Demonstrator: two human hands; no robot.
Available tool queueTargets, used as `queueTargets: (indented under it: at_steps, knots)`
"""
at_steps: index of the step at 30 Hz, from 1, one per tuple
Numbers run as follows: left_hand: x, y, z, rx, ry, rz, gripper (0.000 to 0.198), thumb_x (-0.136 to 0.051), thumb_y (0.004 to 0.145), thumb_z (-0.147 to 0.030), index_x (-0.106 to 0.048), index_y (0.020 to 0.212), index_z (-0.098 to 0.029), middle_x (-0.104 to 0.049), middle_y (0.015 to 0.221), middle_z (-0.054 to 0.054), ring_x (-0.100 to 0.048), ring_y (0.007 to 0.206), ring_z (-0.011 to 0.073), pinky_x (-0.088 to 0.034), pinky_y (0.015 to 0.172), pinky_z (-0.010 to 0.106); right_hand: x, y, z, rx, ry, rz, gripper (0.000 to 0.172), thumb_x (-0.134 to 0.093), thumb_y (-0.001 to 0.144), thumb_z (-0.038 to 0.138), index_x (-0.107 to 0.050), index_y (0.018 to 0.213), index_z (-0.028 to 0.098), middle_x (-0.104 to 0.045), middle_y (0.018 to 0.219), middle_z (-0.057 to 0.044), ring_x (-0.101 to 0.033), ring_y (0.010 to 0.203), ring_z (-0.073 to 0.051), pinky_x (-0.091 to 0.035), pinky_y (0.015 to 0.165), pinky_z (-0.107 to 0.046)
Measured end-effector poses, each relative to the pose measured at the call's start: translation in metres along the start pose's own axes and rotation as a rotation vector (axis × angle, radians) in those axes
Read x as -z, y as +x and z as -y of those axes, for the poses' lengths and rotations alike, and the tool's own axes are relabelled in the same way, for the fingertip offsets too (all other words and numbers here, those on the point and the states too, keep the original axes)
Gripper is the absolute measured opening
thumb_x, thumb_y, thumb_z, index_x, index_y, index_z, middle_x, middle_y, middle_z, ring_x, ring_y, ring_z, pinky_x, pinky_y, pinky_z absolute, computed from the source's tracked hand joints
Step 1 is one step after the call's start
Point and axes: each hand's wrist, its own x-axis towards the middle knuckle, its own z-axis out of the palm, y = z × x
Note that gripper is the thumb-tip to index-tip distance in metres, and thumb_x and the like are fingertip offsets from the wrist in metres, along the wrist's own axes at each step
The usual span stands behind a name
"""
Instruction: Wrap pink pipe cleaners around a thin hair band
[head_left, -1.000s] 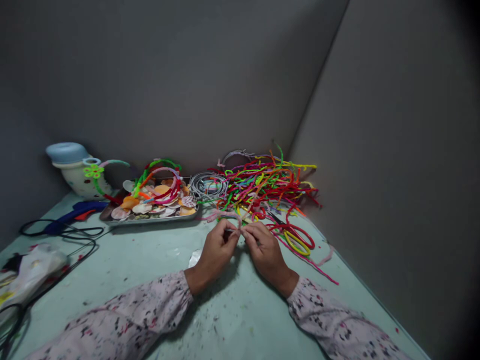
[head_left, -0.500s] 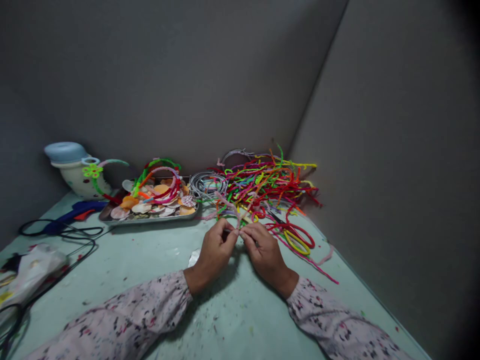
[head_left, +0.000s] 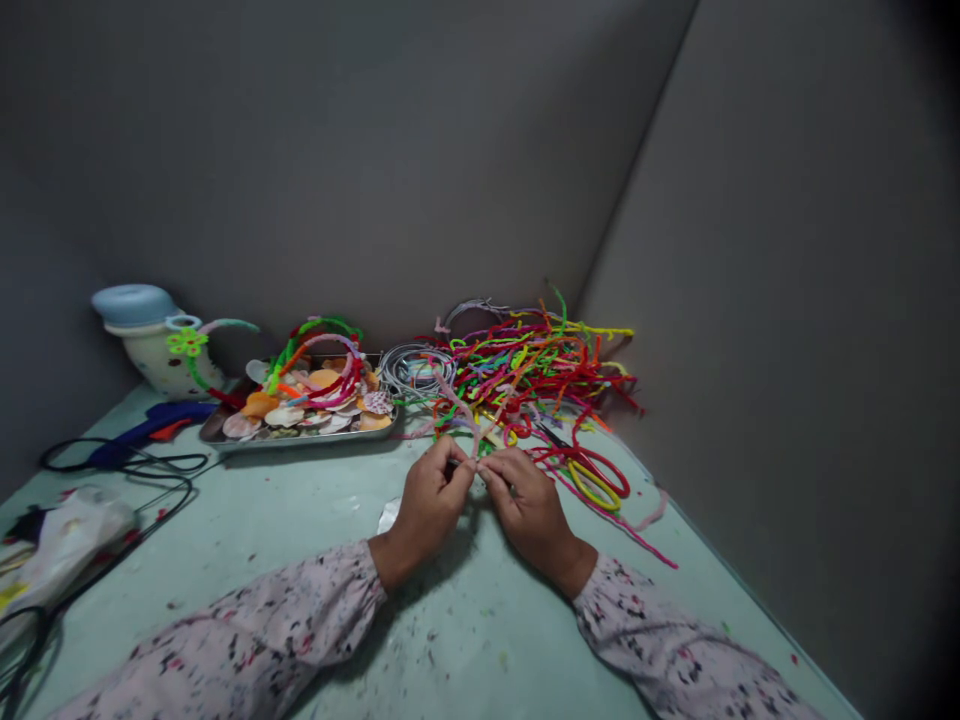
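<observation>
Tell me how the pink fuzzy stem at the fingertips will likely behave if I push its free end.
The pink stem probably bends easily yet holds a shape, since its free length stands up in a curve beyond the left hand and right hand. It looks slender, so likely light. Its fuzzy surface should resist slipping.

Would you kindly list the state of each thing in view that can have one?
Left hand: shut in a pinch
Right hand: shut in a pinch
Pink pipe cleaner: bent, held in the hands
Pipe-cleaner pile: tangled
Tray: filled with shells
Bottle: capped
Scissors: lying, open or shut unclear
Glue gun: lying on its side
</observation>
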Motion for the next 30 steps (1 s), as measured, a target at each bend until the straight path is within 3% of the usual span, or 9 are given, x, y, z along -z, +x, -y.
queueTargets:
  at_steps: [5,9,15,20,30]
  knots:
    - [-0.003,-0.003,-0.002,-0.011,-0.066,0.038,0.014,-0.050,0.088,-0.031,-0.054,0.093,-0.018,-0.060,0.083,0.001,-0.055,0.074,0.0137,-0.041,0.065,0.024,0.000,0.002,-0.003,-0.066,0.030,-0.041,0.016,-0.050,0.093,0.021,-0.066,0.096,0.021,-0.064,0.093,-0.006,-0.060,0.091,-0.018,-0.049,0.082,-0.032]
    - [-0.004,-0.005,-0.003,-0.028,-0.061,0.024,0.025,-0.053,0.086,-0.026,-0.049,0.109,-0.020,-0.060,0.083,0.000,-0.056,0.072,0.0131,-0.043,0.065,0.024,-0.001,0.002,-0.005,-0.111,0.040,-0.067,0.017,-0.050,0.093,0.023,-0.066,0.097,0.022,-0.065,0.094,-0.006,-0.060,0.092,-0.019,-0.049,0.083,-0.033]
    - [-0.005,-0.005,0.002,-0.125,-0.024,0.000,0.016,-0.050,0.088,-0.022,-0.056,0.103,-0.020,-0.061,0.090,0.002,-0.056,0.079,0.0138,-0.044,0.074,0.026,-0.001,0.002,-0.006,-0.123,0.040,-0.063,0.017,-0.049,0.094,0.024,-0.066,0.098,0.022,-0.064,0.094,-0.005,-0.060,0.091,-0.019,-0.049,0.082,-0.033]
    - [-0.004,-0.004,0.005,-0.187,0.024,0.001,0.019,-0.051,0.087,-0.016,-0.062,0.102,-0.020,-0.062,0.096,0.005,-0.057,0.086,0.0154,-0.046,0.077,0.026,-0.001,0.002,-0.005,-0.126,0.037,-0.053,0.017,-0.049,0.094,0.024,-0.066,0.097,0.022,-0.064,0.093,-0.005,-0.060,0.090,-0.018,-0.049,0.081,-0.032]
    - [-0.003,0.000,0.009,-0.209,0.071,0.003,0.018,-0.051,0.088,-0.017,-0.064,0.100,-0.020,-0.065,0.094,0.005,-0.059,0.088,0.0164,-0.047,0.079,0.028,-0.001,0.003,-0.006,-0.114,0.031,-0.054,0.019,-0.048,0.094,0.026,-0.066,0.098,0.021,-0.065,0.092,-0.006,-0.060,0.089,-0.019,-0.050,0.080,-0.032]
